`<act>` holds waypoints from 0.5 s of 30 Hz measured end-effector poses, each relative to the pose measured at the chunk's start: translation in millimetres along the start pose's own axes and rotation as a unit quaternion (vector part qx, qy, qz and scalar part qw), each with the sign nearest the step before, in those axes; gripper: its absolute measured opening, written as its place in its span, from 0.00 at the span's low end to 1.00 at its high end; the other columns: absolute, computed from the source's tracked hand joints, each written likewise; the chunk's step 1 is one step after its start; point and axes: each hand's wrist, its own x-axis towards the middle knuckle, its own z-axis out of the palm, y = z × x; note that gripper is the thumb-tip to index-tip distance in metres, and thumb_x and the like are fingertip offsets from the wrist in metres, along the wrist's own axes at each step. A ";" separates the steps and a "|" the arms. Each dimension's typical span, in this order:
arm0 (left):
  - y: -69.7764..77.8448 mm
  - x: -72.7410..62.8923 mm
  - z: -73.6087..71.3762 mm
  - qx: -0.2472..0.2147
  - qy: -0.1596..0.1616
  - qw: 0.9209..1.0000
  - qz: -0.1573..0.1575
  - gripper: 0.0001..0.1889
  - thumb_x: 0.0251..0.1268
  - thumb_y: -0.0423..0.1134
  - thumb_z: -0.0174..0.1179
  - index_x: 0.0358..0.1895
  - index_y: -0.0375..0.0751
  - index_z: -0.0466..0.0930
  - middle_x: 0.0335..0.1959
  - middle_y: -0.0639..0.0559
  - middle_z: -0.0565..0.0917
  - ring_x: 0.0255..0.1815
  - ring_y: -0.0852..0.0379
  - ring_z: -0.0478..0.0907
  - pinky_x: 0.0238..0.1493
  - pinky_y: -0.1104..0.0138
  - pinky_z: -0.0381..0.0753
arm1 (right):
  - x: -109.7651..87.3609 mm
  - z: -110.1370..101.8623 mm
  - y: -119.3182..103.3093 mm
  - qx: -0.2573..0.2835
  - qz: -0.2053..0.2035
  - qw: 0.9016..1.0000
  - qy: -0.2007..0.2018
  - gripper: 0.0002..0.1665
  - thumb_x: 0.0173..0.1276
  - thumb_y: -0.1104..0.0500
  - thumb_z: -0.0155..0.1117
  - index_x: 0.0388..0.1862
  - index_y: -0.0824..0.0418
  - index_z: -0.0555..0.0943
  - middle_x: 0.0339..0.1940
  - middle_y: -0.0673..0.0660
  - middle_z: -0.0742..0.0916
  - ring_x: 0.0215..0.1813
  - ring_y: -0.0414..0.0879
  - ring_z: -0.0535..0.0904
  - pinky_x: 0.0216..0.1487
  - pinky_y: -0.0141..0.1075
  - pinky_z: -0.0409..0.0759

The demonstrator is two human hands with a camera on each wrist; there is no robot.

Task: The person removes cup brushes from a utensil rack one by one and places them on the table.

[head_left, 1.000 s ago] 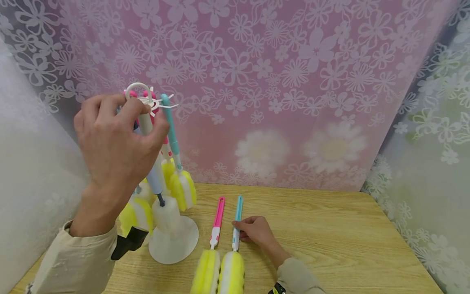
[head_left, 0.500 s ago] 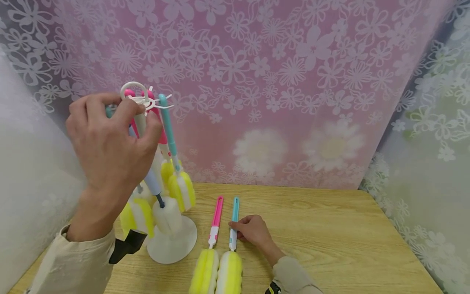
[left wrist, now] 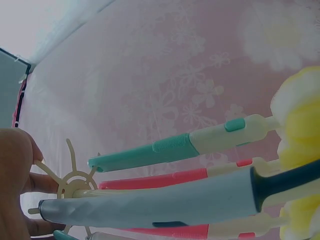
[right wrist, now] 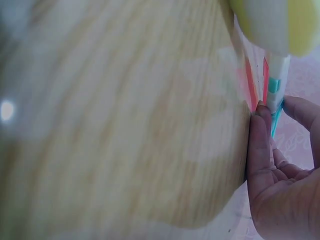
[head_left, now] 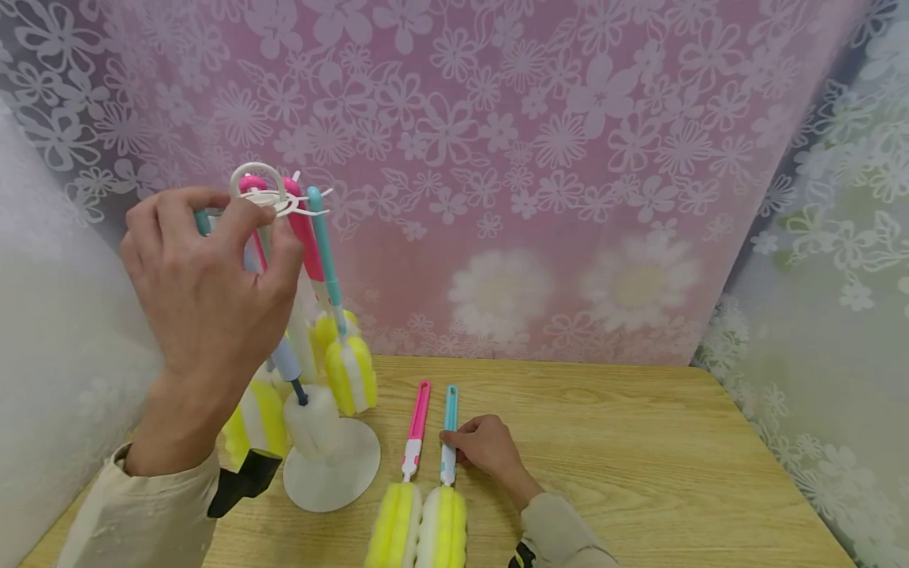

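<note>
A white hanging rack with a round base stands on the table's left, sponge brushes hanging from its hooks. At the rack's top, my left hand pinches the hook ring between thumb and index finger. In the left wrist view a grey-blue brush handle and a teal brush handle run from the hooks beside the fingers. My right hand pinches the handle of a teal-and-white sponge brush lying on the table. Left of it lies a pink-handled sponge brush, their yellow-and-white sponge heads side by side.
The wooden table reaches right of the brushes. Behind it hangs a pink flowered curtain, with pale sheeting on the right side. Several brush heads hang close around the rack's post, such as a yellow-and-white sponge head.
My left hand has shifted slightly left, and the rack's hooks and hanging brushes have turned a little. My right hand has moved the teal brush slightly left, closer to the pink one.
</note>
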 end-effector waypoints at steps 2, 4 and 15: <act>-0.7 -0.1 -0.2 0.003 0.003 1.000 0.004 0.20 0.64 0.47 0.45 0.34 0.36 0.82 0.44 0.32 0.74 0.55 0.35 0.63 0.58 0.46 0.58 | 0.1 0.3 -0.6 -0.002 -0.002 1.000 0.000 0.16 0.59 0.51 0.70 0.27 0.64 0.83 0.18 0.53 0.84 0.21 0.42 0.79 0.25 0.34 0.79; -1.4 -0.4 -0.4 0.005 0.006 1.000 0.005 0.21 0.64 0.48 0.43 0.34 0.36 0.82 0.44 0.32 0.73 0.54 0.34 0.63 0.57 0.46 0.58 | 0.1 0.3 -1.5 -0.005 -0.006 1.000 0.000 0.16 0.59 0.52 0.70 0.26 0.64 0.83 0.18 0.53 0.84 0.21 0.42 0.79 0.24 0.34 0.79; -0.5 0.0 -0.9 0.012 0.020 0.999 0.023 0.22 0.63 0.47 0.42 0.34 0.34 0.83 0.38 0.35 0.75 0.52 0.34 0.65 0.56 0.46 0.59 | 1.8 0.3 3.0 -0.001 -0.006 1.000 0.009 0.16 0.59 0.51 0.71 0.27 0.64 0.83 0.17 0.53 0.83 0.20 0.42 0.79 0.24 0.34 0.79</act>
